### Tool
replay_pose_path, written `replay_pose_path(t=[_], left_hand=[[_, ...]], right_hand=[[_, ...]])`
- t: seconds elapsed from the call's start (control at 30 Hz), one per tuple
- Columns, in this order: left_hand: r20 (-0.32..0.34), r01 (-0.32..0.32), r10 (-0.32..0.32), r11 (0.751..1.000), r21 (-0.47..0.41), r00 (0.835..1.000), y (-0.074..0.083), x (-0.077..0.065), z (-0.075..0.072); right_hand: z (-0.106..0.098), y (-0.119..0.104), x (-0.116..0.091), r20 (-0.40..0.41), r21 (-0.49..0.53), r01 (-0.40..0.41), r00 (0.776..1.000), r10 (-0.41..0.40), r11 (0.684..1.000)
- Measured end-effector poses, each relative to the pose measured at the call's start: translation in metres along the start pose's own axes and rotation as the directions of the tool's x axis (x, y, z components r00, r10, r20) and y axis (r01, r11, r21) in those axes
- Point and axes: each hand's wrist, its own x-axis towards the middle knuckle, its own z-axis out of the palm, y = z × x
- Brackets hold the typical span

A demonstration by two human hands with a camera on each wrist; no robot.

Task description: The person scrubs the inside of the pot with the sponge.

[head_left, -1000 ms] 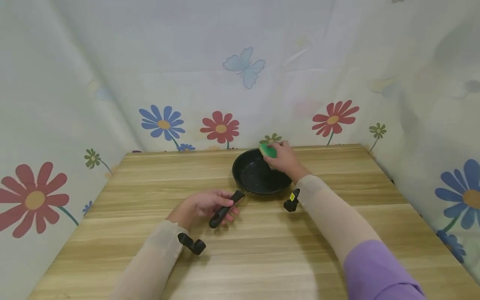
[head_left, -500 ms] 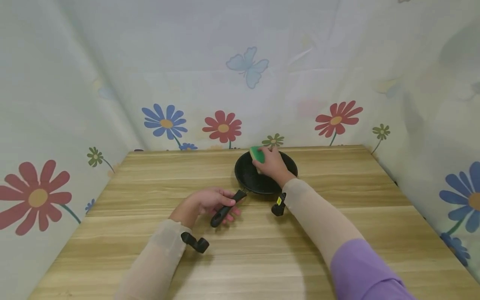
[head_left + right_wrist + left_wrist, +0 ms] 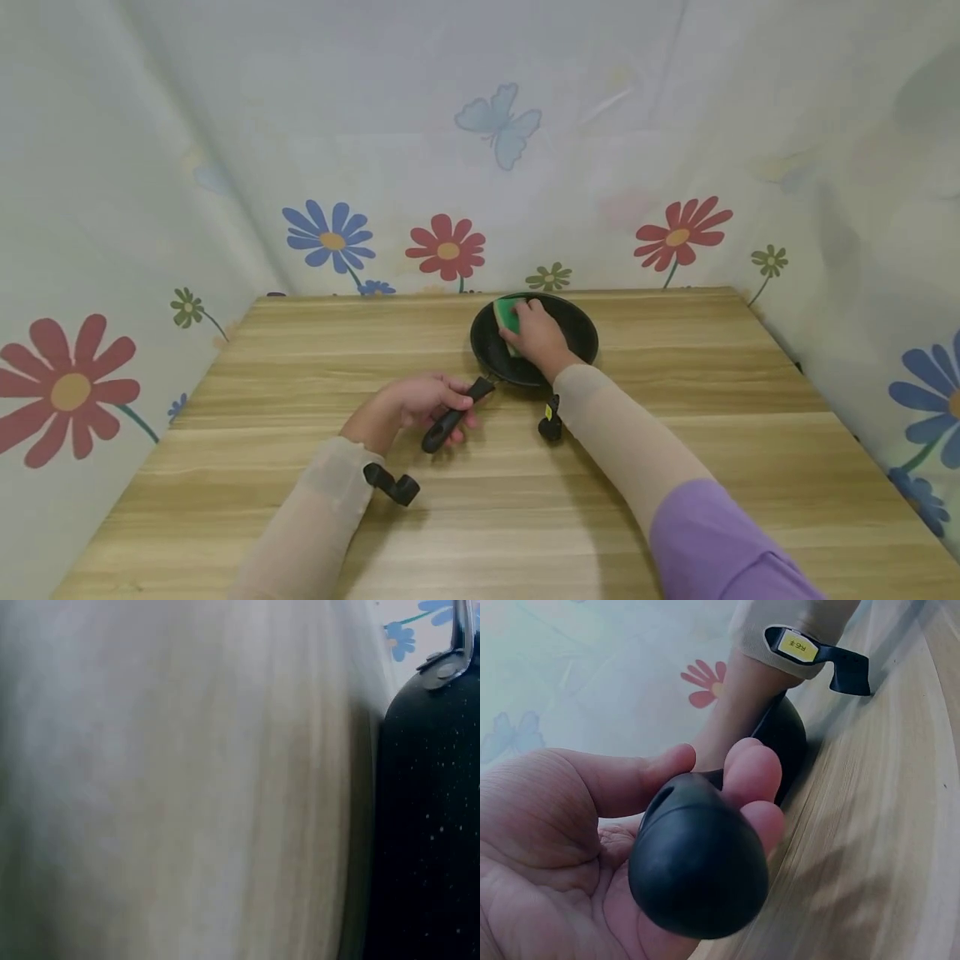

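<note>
Handle (image 3: 448,425) of the frying pan (image 3: 579,329) sits in the left hand (image 3: 423,400), thumb on 1 side and fingers curled round the other; the left wrist view shows 2 fingertips (image 3: 751,780) coming over. The right hand (image 3: 543,335) pinches a green sponge (image 3: 505,312) inside the pan, at about 10 o'clock of the round part if 12 o'clock faces the flowered sheet (image 3: 405,125). How hard it presses cannot be told; the right wrist view misses that hand.

The handle points between 7 and 8 o'clock, likely so the left hand can steady the pan while the right arm (image 3: 630,442) reaches in from 5 o'clock, well apart from the left arm (image 3: 307,517).

At 12 o'clock the rim comes up to the far edge of the table (image 3: 322,358) in the head view; whether it overhangs cannot be told. With the sheet standing just behind, that direction looks tightest. The table runs well out toward 9, 3 and 6 o'clock, which should leave room for sliding or turning the pan. A black clip (image 3: 550,429) at the right wrist hangs just beside the rim near 5 o'clock, probably the closest spot to watch.
</note>
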Motion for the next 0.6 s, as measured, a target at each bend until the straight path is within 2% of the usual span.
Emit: replay_pose_path(t=[0.2, 0.3, 0.6], left_hand=[[-0.004, 0.017, -0.017, 1.000, 0.001, 1.000, 0.0033, -0.0003, 0.0002], [0.004, 0.014, -0.014, 1.000, 0.005, 1.000, 0.0043, 0.0004, -0.0003], [-0.028, 0.017, -0.017, 1.000, 0.002, 0.999, 0.0035, 0.0037, -0.0014]], right_hand=[[-0.0014, -0.0026, -0.0024, 0.062, -0.165, 0.064, 0.997, -0.055, 0.984], [-0.0012, -0.0018, -0.0034, 0.099, -0.205, 0.100, 0.992, -0.081, 0.974], [0.0009, -0.0002, -0.0011, 0.166, -0.130, 0.145, 0.978, -0.123, 0.981]])
